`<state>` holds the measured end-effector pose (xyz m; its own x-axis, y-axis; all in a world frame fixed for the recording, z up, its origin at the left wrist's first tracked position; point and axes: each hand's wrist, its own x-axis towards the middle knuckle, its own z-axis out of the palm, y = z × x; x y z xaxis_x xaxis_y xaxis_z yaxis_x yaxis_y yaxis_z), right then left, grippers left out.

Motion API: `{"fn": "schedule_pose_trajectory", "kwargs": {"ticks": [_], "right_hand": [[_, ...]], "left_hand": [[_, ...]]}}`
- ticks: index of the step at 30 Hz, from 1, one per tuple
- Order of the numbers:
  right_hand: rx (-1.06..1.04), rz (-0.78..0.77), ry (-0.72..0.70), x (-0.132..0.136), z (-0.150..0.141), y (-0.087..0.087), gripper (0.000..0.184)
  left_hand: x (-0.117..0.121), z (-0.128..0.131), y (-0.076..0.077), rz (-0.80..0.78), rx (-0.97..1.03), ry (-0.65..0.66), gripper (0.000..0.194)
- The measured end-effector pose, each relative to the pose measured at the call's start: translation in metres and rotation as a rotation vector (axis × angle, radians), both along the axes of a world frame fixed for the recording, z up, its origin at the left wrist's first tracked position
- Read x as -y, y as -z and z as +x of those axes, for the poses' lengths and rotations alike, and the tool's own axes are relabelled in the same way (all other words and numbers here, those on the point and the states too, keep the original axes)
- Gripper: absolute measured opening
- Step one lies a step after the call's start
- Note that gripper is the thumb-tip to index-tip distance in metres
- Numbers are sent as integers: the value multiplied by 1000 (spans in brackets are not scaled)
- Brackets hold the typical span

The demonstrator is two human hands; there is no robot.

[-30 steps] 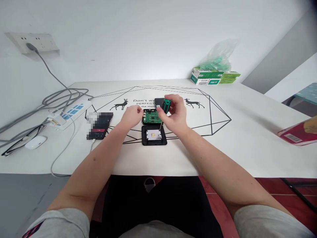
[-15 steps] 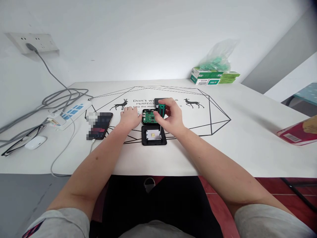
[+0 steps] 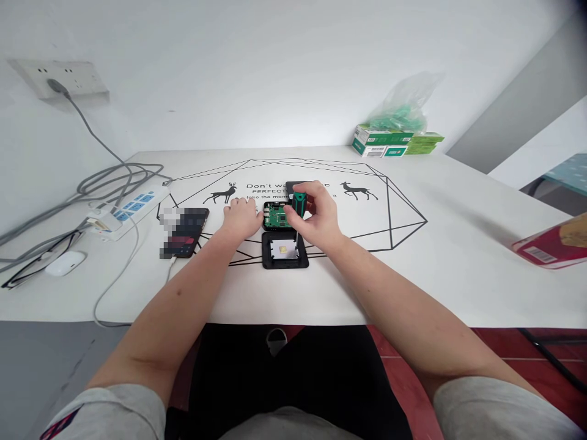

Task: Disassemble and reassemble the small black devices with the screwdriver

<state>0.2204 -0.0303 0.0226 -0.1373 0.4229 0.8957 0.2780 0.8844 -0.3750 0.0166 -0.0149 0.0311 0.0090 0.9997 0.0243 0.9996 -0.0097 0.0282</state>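
Observation:
My right hand (image 3: 316,220) is closed round a green-handled screwdriver (image 3: 299,205), held upright with its tip down on the green circuit board (image 3: 277,216). The board sits in a black case base on the white table. My left hand (image 3: 240,217) rests flat at the board's left edge, fingers spread against the table. Just in front lies a black square case lid (image 3: 285,250) with a pale pad inside. Another black piece (image 3: 293,185) lies behind my right hand, partly hidden.
A phone (image 3: 182,232) on a cable lies left of the board. Further left are a power strip (image 3: 126,211), grey cables, glasses (image 3: 32,263) and a white mouse (image 3: 65,263). Green boxes with a plastic bag (image 3: 394,137) stand at the back right. A red packet (image 3: 550,247) lies far right.
The screwdriver went from tilted to upright and came down onto the board. My left hand opened out flat beside the board. Little has moved in the last half second.

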Motion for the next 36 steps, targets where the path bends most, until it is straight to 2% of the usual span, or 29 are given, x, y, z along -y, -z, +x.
{"fn": "schedule_pose_trajectory", "kwargs": {"ticks": [8, 11, 16, 21, 26, 29, 34, 36], "right_hand": [[-28, -43, 5, -1, -2, 5, 36], [-51, 29, -7, 0, -4, 4, 34], [-61, 145, -31, 4, -2, -5, 17], [-68, 97, 10, 6, 3, -10, 33], [-141, 119, 58, 3, 1, -9, 21], [-230, 74, 19, 0, -4, -6, 19], [-349, -85, -116, 3, -12, -4, 30], [-366, -127, -124, 6, -13, -4, 34]], "left_hand": [[0, 0, -1, -9, -8, 4, 50], [0, 0, -2, -11, -5, 4, 49], [0, -2, -2, -20, -16, 13, 50], [-1, -4, -3, -28, -29, 10, 53], [-1, -6, -4, -41, -46, 1, 57], [0, -6, -3, -42, -63, 9, 56], [2, -4, -1, -41, -85, 20, 54], [2, -4, -1, -37, -83, 20, 54]]}}
